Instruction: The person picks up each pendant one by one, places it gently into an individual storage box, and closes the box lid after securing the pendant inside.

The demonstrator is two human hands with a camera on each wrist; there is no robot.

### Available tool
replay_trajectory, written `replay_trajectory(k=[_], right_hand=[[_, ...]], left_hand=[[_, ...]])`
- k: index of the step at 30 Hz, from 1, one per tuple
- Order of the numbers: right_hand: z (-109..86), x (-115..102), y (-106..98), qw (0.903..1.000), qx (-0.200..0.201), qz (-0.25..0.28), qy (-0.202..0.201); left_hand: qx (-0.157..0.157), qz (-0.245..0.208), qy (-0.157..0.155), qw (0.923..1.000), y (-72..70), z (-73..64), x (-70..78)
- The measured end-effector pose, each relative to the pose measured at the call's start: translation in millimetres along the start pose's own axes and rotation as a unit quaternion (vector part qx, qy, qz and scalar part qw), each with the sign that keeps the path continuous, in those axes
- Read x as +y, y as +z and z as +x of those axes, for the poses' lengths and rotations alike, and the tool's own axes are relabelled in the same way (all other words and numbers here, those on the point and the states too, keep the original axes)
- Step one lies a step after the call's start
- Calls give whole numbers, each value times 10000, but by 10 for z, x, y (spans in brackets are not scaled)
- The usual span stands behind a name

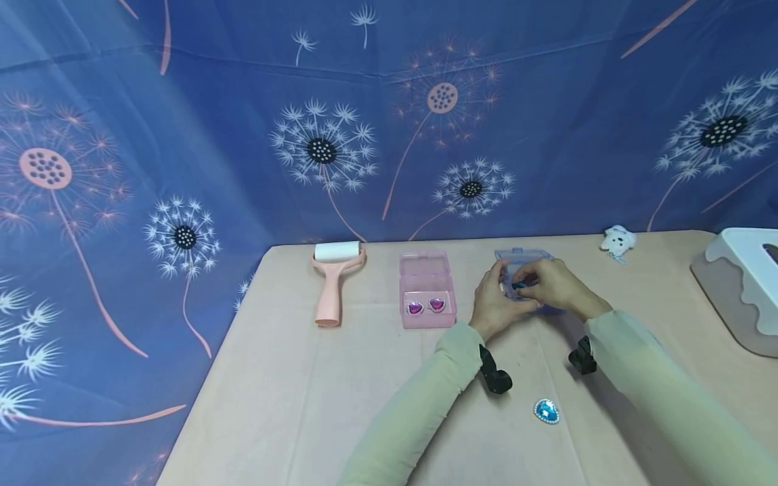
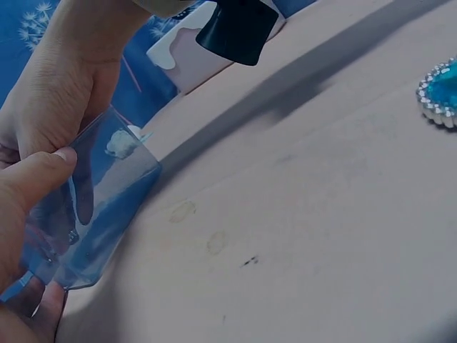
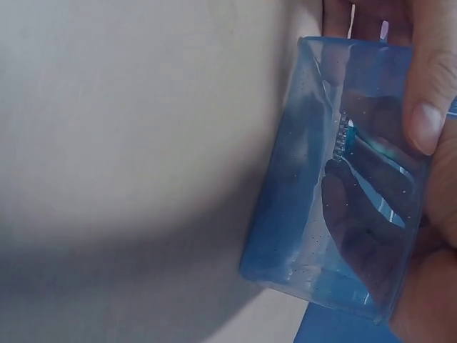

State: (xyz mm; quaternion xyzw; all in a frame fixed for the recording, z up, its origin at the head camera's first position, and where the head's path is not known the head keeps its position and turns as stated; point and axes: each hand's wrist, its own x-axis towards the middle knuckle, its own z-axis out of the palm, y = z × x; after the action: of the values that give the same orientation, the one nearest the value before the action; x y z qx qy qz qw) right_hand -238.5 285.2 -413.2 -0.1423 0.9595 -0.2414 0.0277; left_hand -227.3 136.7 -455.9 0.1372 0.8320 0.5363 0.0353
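Head view: the left hand's (image 1: 494, 304) fingers grip one translucent blue plastic box (image 1: 521, 254); inside, the right hand's (image 1: 556, 287) fingers pinch one bead-edged gem (image 3: 345, 139). One faceted turquoise jewel (image 1: 546, 411) lies on the bench (image 1: 261, 405); one pink box (image 1: 423, 264) holds two magenta gems (image 1: 436, 305).

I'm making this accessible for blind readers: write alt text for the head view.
A person's left hand holds a translucent blue box while the right hand pinches a blue piece inside. A blue gem lies in the foreground; at left are an open pink box holding two magenta gems and a pink-handled roller.
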Motion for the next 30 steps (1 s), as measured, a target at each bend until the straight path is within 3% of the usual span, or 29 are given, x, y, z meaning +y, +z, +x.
replay_trajectory(k=[22, 30], right_hand=[[7, 27, -22, 9994, -228, 100, 221], [-136, -31, -85, 9995, 122, -111, -255]], left_hand=[[56, 177, 56, 9998, 11, 14, 33], [43, -55, -157, 9999, 1, 11, -1]])
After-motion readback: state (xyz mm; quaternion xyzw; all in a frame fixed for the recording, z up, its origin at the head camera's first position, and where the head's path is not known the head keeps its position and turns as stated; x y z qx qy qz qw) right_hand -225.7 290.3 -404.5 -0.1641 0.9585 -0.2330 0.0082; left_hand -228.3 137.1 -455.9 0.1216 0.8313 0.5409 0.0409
